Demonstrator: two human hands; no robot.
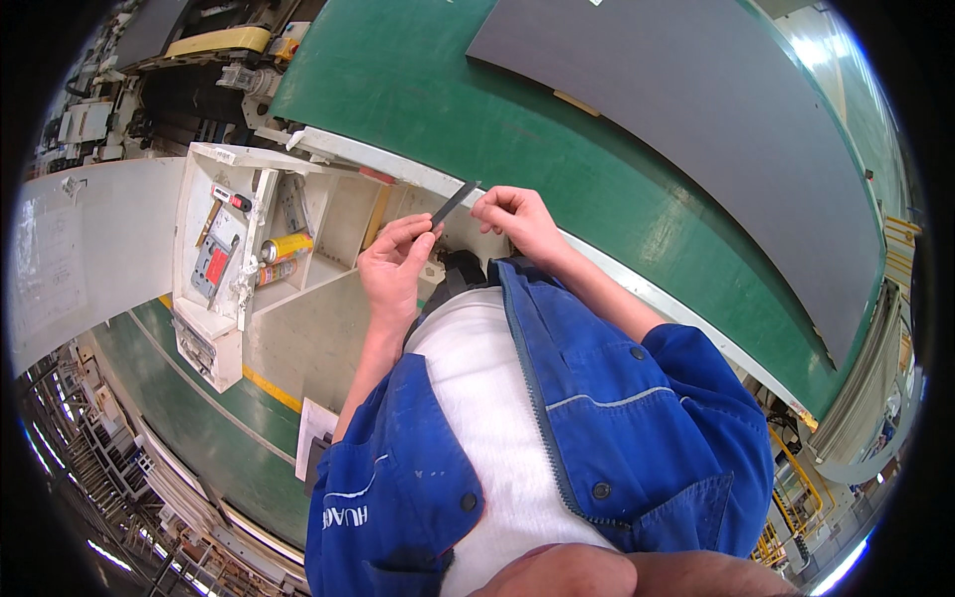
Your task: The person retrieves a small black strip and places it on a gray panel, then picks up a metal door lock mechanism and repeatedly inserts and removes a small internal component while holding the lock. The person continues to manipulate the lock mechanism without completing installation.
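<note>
Inside white cabinet point(207, 320): yellow can point(288, 248) | left grip point(391, 267): holding dark strip point(456, 203) | right grip point(521, 218): narrow

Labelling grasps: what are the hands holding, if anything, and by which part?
Left hand: a thin dark strip, pinched by its lower end. Right hand: near the strip's upper end, any hold unclear.

A narrow, straight, dark grey or black strip point(456, 203) is pinched near its lower end between the thumb and fingers of the left hand point(394, 261). It slants up and to the right, its free far end overlapping the pale edge of the green bench point(597, 189) in view and lying just beside the right hand's point(517, 221) fingertips; whether it touches either is unclear.
</note>
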